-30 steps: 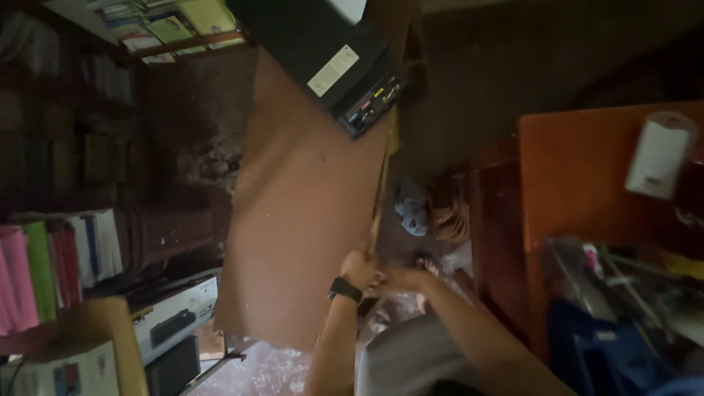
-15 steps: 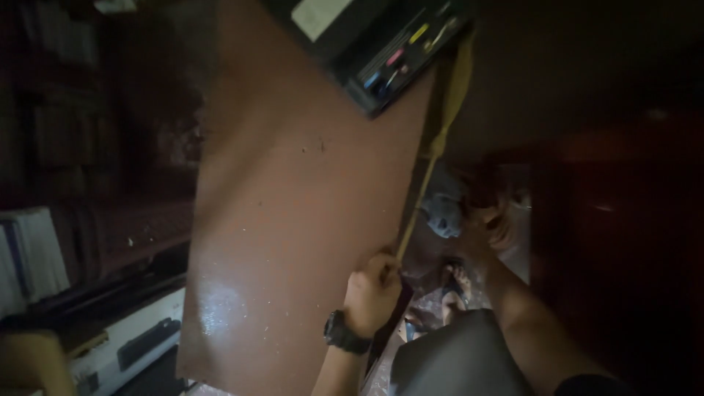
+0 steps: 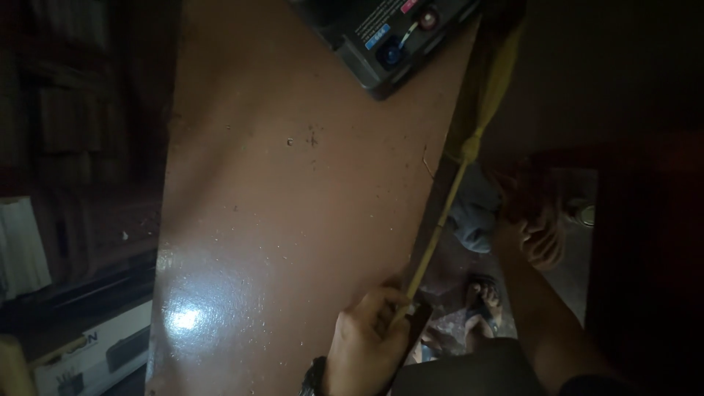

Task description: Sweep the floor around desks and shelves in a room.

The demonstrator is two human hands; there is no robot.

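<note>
My left hand [image 3: 367, 339] is closed around the lower end of a thin wooden stick [image 3: 437, 224]. The stick rises along the right edge of a brown tabletop [image 3: 293, 191] to a yellowish broom head [image 3: 490, 70]. A dark watch sits on that wrist. My right hand [image 3: 541, 238] hangs to the right of the table with curled fingers, beside a dark reddish thing [image 3: 522, 189]. It is too dim to tell whether that hand grips anything. A black printer-like device [image 3: 381, 44] stands at the table's far end.
A blue-grey cloth [image 3: 469, 220] lies on the floor by the table edge, with a sandalled foot [image 3: 482, 293] below it. Dark wooden furniture [image 3: 645, 257] closes the right side. Bookshelves [image 3: 22, 242] and a white printer box [image 3: 81, 352] fill the left.
My right hand has let go of the stick and moved out to the right. The view has closed in on the tabletop, and my left hand with the stick sits lower in view.
</note>
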